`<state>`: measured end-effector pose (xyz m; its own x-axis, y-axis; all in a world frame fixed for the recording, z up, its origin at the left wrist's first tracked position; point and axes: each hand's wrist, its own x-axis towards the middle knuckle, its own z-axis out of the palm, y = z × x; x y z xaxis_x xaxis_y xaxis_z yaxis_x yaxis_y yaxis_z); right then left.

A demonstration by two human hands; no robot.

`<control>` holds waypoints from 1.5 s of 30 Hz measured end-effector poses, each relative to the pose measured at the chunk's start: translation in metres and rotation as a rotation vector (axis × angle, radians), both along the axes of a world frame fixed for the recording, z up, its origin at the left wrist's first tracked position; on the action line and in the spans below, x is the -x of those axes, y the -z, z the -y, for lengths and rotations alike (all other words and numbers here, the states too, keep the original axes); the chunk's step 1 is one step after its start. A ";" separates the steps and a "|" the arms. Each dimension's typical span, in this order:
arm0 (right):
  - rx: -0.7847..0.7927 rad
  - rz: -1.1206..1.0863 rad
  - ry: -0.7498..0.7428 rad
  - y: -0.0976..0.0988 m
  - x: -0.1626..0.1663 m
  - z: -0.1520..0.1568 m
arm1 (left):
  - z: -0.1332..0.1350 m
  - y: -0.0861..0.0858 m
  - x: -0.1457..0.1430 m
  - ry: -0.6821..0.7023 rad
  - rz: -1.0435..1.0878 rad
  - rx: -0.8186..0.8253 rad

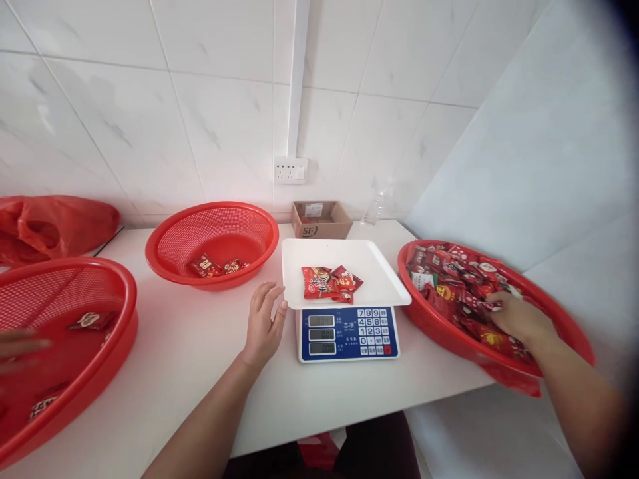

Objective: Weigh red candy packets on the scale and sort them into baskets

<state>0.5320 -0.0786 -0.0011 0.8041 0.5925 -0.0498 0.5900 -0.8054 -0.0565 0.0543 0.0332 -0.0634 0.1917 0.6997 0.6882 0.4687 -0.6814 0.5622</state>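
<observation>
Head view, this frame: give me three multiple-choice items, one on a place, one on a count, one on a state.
1. Where is the right hand?
A. in the full basket of packets
B. on the scale keypad
C. on the cardboard box

2. How many red baskets are in view?
A. one
B. three
C. five

3. How is the left hand?
A. closed on a packet
B. open, empty, beside the scale
C. pressing a key

Answers: 1 A, its fingers lie among the packets there. 2 B, one at the right, the far basket and the near left basket. 3 B, its fingers are spread and hold nothing.
</observation>
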 end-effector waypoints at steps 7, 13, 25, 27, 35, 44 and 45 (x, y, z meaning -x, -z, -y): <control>-0.445 0.111 -0.013 -0.043 0.042 -0.009 | 0.001 -0.001 0.000 0.003 -0.003 0.011; -0.673 -0.173 -0.536 -0.048 0.129 -0.053 | 0.000 0.000 0.000 -0.008 -0.012 -0.011; -0.524 -0.268 -1.020 -0.003 0.216 -0.117 | -0.001 0.000 0.001 -0.015 -0.020 0.000; -0.508 -0.303 -1.036 -0.002 0.215 -0.115 | 0.000 0.000 0.001 -0.010 -0.019 0.007; -0.817 -0.313 -0.784 -0.008 0.189 -0.064 | 0.002 -0.003 0.001 -0.008 -0.011 0.009; -0.980 -0.399 -0.235 0.074 0.179 0.019 | 0.004 -0.003 -0.001 0.007 -0.018 0.026; -0.955 -0.427 -0.197 0.083 0.178 0.022 | 0.004 -0.002 -0.001 0.006 -0.017 0.026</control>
<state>0.3536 -0.1006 -0.0840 0.7152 0.6529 0.2496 0.4877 -0.2103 -0.8473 0.0557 0.0289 -0.0614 0.2075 0.7165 0.6660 0.4744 -0.6691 0.5720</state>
